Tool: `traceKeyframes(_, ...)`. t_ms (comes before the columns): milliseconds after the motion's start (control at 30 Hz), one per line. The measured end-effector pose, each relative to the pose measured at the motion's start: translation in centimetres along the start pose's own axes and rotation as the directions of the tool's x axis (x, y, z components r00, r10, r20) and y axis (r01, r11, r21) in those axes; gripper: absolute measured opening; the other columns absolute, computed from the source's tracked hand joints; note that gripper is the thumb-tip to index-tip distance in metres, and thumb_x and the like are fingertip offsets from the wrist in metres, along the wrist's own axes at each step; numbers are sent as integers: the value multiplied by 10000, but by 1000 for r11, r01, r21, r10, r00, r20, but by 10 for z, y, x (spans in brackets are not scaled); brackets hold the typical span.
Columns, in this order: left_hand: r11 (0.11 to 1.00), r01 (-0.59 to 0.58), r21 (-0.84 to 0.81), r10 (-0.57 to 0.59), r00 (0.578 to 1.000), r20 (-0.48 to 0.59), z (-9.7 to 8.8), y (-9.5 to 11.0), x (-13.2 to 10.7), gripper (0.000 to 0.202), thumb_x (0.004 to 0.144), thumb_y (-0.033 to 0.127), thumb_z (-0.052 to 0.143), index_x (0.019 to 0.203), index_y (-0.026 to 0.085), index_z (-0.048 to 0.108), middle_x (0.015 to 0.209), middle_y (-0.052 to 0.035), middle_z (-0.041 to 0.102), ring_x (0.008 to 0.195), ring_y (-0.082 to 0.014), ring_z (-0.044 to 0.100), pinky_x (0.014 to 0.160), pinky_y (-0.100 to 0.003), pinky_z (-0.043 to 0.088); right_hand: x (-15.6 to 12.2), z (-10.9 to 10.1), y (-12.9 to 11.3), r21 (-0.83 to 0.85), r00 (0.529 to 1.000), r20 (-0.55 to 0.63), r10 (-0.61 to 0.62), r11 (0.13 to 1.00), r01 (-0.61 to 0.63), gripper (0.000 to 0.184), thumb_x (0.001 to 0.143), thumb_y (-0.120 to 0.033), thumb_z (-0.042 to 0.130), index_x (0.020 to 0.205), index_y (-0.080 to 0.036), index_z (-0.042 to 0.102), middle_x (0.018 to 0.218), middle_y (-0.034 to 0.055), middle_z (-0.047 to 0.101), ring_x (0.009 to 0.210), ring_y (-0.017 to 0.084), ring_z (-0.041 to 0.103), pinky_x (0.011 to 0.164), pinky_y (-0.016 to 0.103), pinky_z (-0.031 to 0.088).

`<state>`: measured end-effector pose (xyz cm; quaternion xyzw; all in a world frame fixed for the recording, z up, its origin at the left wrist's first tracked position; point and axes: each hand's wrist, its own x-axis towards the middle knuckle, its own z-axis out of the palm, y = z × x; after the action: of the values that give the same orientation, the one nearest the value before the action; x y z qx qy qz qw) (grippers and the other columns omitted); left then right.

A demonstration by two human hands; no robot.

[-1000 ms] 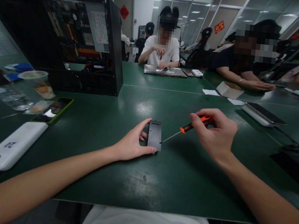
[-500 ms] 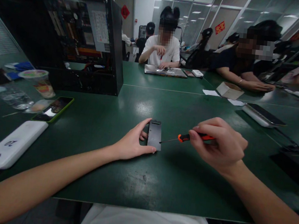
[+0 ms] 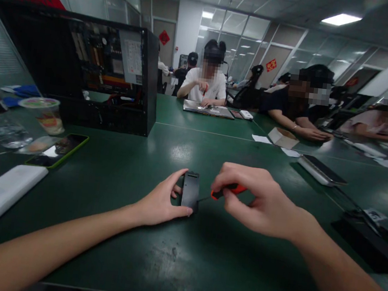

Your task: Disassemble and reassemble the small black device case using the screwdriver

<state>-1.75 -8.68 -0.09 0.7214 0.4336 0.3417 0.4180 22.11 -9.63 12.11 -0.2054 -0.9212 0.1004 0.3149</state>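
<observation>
My left hand point(image 3: 161, 199) grips a small dark rectangular metal part point(image 3: 191, 189) on the green table, thumb at its near end and fingers at its far end. The part has a slot near its far edge; its exact kind I cannot tell. My right hand point(image 3: 254, 199) is closed around the red-and-black handle of a screwdriver point(image 3: 218, 193). Its thin shaft points left, and the tip is at the part's right edge near the lower corner. Whether the tip touches the part or sits in a hole is too small to tell.
An opened black computer case point(image 3: 148, 84) stands at the back left. Beside it are a lidded cup point(image 3: 48, 117), a phone point(image 3: 62, 149) and a white power bank point(image 3: 5, 199). Black-and-white devices with cables point(image 3: 320, 170) lie right. A person in white point(image 3: 218, 85) works across the green table point(image 3: 125, 259).
The camera view has tilted up. My right hand has come closer to the metal part and turned, with the screwdriver still in it. My left hand keeps its hold on the part.
</observation>
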Motion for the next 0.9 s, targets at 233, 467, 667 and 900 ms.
traceKeyframes(233,950,46,309,-21,996,-83,-7,2,2,904,703,541,866,1439,173,492,1424,-201,553,1312,-430,511,1095,-618,403,36,2,-17,-107,966,245,82,993,-58,129,934,-136,581,975,-167,698,869,41,727,749,154,642,680,268,446)
traceKeyframes(467,957,24,290,-8,998,-56,-8,1,4,923,689,536,876,1448,204,468,1416,-172,574,1285,-413,546,1087,-590,419,50,-8,-5,-198,956,274,106,979,-52,249,901,-82,584,1103,-174,698,1010,67,736,875,186,671,746,282,483)
traceKeyframes(667,963,24,268,-20,1000,-21,-8,2,2,982,694,542,878,1487,172,432,1437,-185,568,1298,-397,551,1109,-565,419,45,-20,4,-206,934,318,166,973,-102,181,880,-232,712,1061,-240,715,816,-4,735,709,160,670,597,245,443)
traceKeyframes(900,966,-27,257,22,1000,20,-10,-4,0,1000,694,552,883,1508,200,421,1450,-179,562,1309,-397,553,1108,-563,435,40,-28,18,-332,914,332,233,936,-118,165,844,-205,738,1003,-246,724,694,-35,708,559,135,624,506,238,382)
